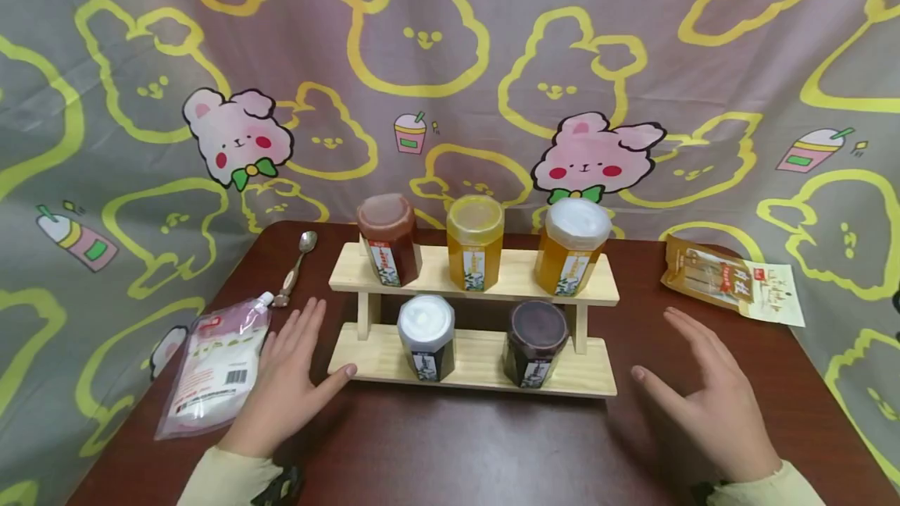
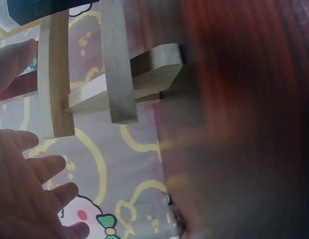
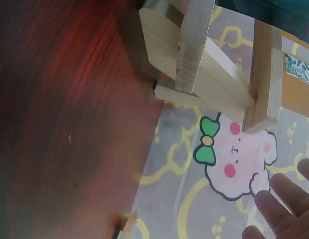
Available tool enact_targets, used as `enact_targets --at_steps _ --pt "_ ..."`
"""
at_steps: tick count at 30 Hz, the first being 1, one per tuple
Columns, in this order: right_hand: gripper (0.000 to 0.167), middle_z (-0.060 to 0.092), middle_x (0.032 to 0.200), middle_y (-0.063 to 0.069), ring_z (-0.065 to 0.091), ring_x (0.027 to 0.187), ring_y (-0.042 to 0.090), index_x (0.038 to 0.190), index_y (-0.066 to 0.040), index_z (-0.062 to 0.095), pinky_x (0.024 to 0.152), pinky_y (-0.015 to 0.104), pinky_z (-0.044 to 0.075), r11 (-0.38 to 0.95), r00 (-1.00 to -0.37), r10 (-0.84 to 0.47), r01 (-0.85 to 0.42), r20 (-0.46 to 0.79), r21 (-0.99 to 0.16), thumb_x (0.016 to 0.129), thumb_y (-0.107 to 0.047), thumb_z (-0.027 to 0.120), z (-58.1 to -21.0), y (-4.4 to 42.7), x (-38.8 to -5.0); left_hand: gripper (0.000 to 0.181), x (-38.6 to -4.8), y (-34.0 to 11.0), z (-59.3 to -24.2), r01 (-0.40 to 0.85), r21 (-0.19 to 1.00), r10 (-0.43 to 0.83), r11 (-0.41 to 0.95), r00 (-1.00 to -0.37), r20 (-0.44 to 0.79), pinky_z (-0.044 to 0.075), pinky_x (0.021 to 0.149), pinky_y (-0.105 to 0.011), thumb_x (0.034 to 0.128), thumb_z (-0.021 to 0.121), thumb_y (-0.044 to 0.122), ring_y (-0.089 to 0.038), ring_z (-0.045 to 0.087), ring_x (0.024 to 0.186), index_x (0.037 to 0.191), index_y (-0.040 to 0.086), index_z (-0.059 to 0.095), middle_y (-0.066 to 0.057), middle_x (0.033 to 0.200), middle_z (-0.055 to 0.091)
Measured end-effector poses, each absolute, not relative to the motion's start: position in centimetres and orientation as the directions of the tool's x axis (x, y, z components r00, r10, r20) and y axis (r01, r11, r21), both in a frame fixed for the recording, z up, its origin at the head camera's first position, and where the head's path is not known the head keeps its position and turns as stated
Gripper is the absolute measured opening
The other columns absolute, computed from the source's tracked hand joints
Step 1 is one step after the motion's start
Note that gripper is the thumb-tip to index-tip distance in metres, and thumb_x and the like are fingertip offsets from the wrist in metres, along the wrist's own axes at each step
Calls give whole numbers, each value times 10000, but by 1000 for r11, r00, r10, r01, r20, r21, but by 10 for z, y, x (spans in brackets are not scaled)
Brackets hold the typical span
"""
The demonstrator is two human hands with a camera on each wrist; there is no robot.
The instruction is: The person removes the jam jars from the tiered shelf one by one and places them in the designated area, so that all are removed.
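Jars (image 1: 476, 248) in the head view stand on both tiers of a wooden rack (image 1: 478, 354), between left hand (image 1: 291, 377) and right hand (image 1: 710, 404), each with fingers extended, holding nothing. Only there does the pouch (image 1: 221, 369) appear whole; the wrist views instead reveal uprights (image 2: 157, 72) reaching below the lower shelf.

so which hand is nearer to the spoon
Left. The left hand is on the spoon's side of the table, fingertips close to its handle end but apart from it; the right hand is well away, beyond the wooden rack's other end.
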State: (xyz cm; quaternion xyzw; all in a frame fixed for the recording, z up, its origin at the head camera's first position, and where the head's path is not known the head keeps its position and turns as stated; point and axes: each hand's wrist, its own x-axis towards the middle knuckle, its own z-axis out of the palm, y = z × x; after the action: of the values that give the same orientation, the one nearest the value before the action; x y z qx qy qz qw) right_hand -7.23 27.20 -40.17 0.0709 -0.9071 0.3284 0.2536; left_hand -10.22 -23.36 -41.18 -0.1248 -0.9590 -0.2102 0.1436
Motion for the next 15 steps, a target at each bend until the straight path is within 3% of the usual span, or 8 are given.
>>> enact_targets --at_steps 3,5,7,10,12,15 --pt "882 481 1500 74 436 1347 182 1510 -197 465 1021 78 210 775 -878 53 -265 476 -574 741 -171 898 -401 268 -74 1019 -104 -233 -416 294 412 164 862 -933 320 195 1078 -745 848 774 456 -490 250 1447 1609 94 201 -221 1614 271" --pt "879 475 1501 92 457 1326 290 1518 -196 452 1056 163 265 770 -889 58 -250 454 -587 756 -181 890 -400 265 -76 1024 -106 -232 -419 285 459 152 842 -940 305 200 1079 -741 846 786 430 -503 247 1443 1603 64 202 -229 1614 266" --pt "876 467 1501 130 459 1311 380 1522 -178 441 1094 340 333 758 -900 60 -240 431 -606 766 -184 884 -399 263 -79 1024 -107 -231 -420 269 510 137 817 -950 281 207 1085 -733 849 792 407 -512 238 1443 1595 32 199 -239 1615 254" --pt "870 460 1493 178 450 1305 442 1522 -154 432 1017 610 371 741 -916 64 -223 397 -633 775 -191 877 -398 260 -85 1034 -109 -229 -421 236 583 117 778 -965 235 217 1104 -709 856 795 387 -509 215 1452 1597 22 174 -254 1618 231" --pt "859 468 1484 185 452 1302 452 1516 -154 441 972 678 368 727 -916 66 -227 395 -648 776 -183 875 -397 257 -88 1045 -109 -228 -422 207 617 103 759 -974 201 226 1114 -695 860 792 396 -495 206 1461 1607 45 149 -250 1624 213" --pt "825 490 1468 174 461 1300 442 1502 -161 461 983 675 372 712 -916 72 -229 394 -664 785 -185 870 -395 253 -93 1055 -111 -227 -426 175 656 87 734 -982 165 238 1118 -684 863 789 405 -486 217 1461 1615 76 127 -249 1625 208"
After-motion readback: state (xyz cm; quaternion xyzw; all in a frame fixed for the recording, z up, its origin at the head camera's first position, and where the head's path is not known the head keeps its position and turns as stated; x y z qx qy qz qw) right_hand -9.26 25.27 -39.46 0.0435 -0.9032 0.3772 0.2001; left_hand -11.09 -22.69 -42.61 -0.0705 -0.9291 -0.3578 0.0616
